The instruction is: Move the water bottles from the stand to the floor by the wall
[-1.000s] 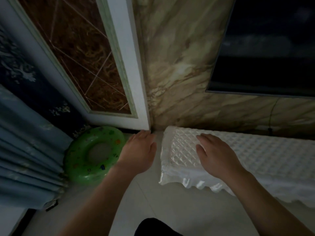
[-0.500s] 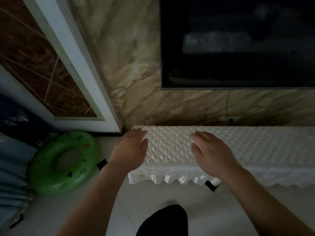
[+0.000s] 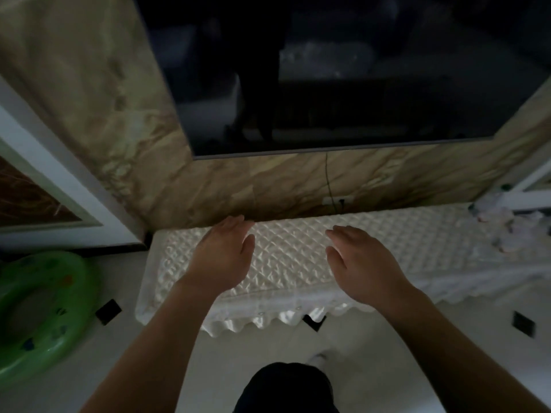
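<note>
A low stand (image 3: 298,257) covered with a white quilted cloth runs along the marble wall (image 3: 238,186). My left hand (image 3: 222,257) hovers over its left part, fingers straight and empty. My right hand (image 3: 360,263) hovers over its middle, fingers relaxed and empty. At the stand's far right end lies a pale blurred cluster (image 3: 504,225), possibly bottles; the frame is too dim to tell.
A dark television (image 3: 328,70) hangs on the wall above the stand, with a cable running to a socket (image 3: 337,201). A green swim ring (image 3: 38,317) lies on the pale floor at the left. My dark knee (image 3: 286,386) is at the bottom.
The view has swung to the right: the swim ring and door frame slid left and the stand moved to the centre. Both hands stay open and now hover over the stand.
</note>
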`<state>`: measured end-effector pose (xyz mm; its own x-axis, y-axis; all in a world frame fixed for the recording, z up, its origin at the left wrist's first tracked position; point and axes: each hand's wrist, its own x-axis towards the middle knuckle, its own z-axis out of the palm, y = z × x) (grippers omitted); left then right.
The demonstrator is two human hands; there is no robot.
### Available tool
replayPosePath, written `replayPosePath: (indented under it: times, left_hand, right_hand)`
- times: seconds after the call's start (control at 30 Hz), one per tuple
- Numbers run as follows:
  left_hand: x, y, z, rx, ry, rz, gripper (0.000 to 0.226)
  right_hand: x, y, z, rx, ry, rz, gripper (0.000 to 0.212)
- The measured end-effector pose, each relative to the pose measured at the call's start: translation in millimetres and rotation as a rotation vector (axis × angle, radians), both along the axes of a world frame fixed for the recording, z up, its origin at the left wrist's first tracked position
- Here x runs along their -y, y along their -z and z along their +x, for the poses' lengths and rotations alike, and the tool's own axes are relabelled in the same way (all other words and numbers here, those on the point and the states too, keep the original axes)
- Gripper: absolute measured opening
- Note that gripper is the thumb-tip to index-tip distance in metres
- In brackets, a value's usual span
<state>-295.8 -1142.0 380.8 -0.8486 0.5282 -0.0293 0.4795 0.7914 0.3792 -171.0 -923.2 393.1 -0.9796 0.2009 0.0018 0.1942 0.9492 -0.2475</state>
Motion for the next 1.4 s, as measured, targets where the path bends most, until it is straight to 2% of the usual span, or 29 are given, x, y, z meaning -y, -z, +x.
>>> replayPosePath:
  times: [0.07,0.33,0.63,0.77,1.13,1.27,1.4]
  left_hand:
    - [-32.4,-2.6,0.1,0.006,0.007,0.008,0.057]
    - [-128.6,-12.3,-2.2,0.016,0.050,-0.028,0.044]
    - [-233.2,-19.9,14.0,0.019,0.060,-0.037,0.043]
    - [-292.8,-17.6,36.6,0.045,0.054,-0.039,0.045]
    - [-478.6,-18.2,136.6,0.044,0.068,0.022,0.045]
    - [-528.0,-15.8,163.4,0.059,0.077,0.011,0.044]
    - [-573.2,-12.1,177.0,0.062,0.110,0.005,0.043]
  right_hand:
    - [-32.1,0.2,-0.6,0.007,0.013,0.004,0.051]
    - [-130.3,-1.9,-1.4,0.003,0.057,-0.035,0.043]
    - [-235.8,-2.8,18.6,0.007,0.064,-0.018,0.051]
    - [-294.9,-6.0,40.2,0.003,0.081,-0.015,0.044]
    - [-478.4,-11.1,144.6,-0.024,0.085,0.014,0.057]
    - [-529.7,-12.4,176.4,-0.025,0.122,0.000,0.045]
    - [-571.8,-10.2,196.2,-0.013,0.147,-0.017,0.045]
